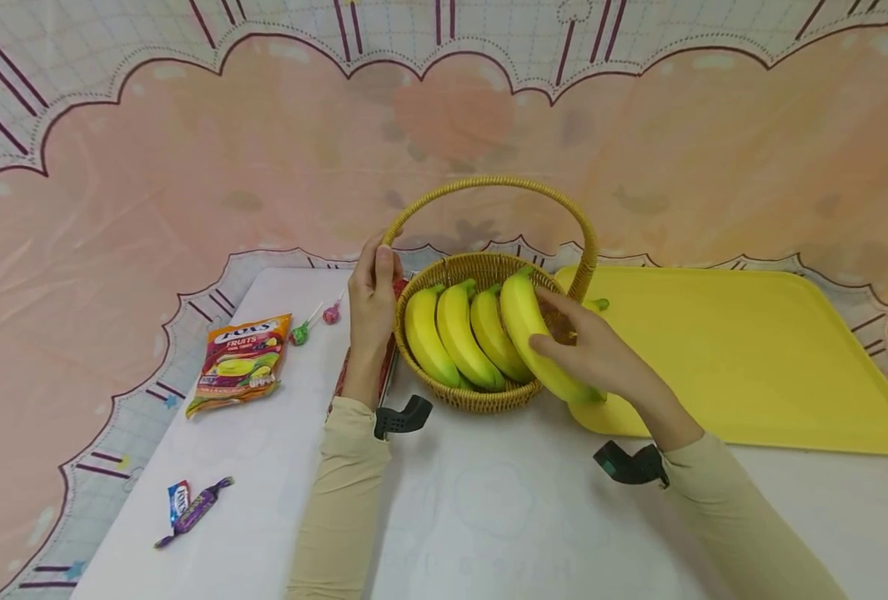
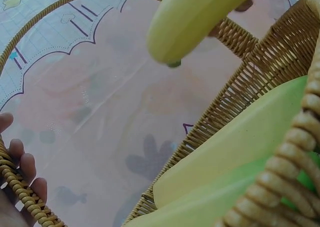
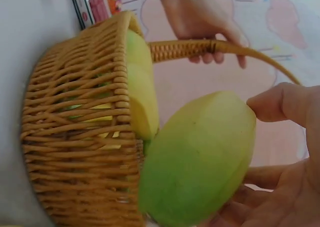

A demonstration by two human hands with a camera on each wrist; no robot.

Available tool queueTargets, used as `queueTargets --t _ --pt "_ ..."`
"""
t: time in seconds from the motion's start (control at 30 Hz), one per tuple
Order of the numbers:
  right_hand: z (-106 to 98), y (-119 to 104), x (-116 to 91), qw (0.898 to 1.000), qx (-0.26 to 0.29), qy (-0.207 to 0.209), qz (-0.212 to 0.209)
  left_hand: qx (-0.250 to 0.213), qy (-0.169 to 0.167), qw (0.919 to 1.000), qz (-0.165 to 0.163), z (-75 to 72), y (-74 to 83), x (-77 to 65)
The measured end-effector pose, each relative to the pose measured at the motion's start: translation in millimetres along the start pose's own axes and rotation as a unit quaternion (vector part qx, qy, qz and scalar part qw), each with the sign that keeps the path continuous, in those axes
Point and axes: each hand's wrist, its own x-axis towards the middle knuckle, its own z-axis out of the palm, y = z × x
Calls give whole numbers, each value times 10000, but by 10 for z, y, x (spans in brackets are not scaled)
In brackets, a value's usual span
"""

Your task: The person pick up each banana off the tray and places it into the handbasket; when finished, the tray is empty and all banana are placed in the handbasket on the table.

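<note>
My left hand [image 1: 372, 292] grips the left side of the arched handle [image 1: 496, 181] of a wicker basket [image 1: 489, 404]; the left wrist view shows its fingers [image 2: 26, 167] curled round the woven handle. My right hand [image 1: 601, 342] holds a yellow banana [image 1: 522, 321] with a green tip, thumb on one side and fingers on the other. That banana leans over the basket's right rim, as the right wrist view also shows of the held banana [image 3: 200, 159]. Several bananas [image 1: 424, 333] lie side by side inside the basket. Beyond my right hand a green stem [image 1: 601, 304] pokes out over the tray.
A yellow tray [image 1: 751, 358] lies on the right of the white table [image 1: 489, 500]. To the left are an orange candy bag [image 1: 239, 364], two lollipops [image 1: 300, 334] and two wrapped sweets [image 1: 199, 507]. A red package [image 1: 343, 375] is partly hidden behind my left forearm.
</note>
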Motion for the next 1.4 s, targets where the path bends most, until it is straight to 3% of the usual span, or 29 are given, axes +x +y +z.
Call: queueTargets --t 0.37,0.57,0.7,0.97,1.27,1.4 --pt "68 -170 601 9963 -698 -503 92 71 -78 9999 -117 -24 29 11" --pt "138 -202 857 9849 -1311 -1022 484 47 -113 9999 -73 -32 24 9" --pt "172 -214 977 9761 -1300 -1530 832 44 -77 10000 -11 -38 20 11" --pt "256 -206 1093 9701 -971 -1976 1021 73 -108 9998 -120 -32 23 15" --pt "215 -208 1078 9685 -1442 -1869 792 79 -75 9999 -67 -28 30 30" --pt "140 -161 1007 9725 -1523 -1588 769 66 -87 9999 -78 -25 31 30"
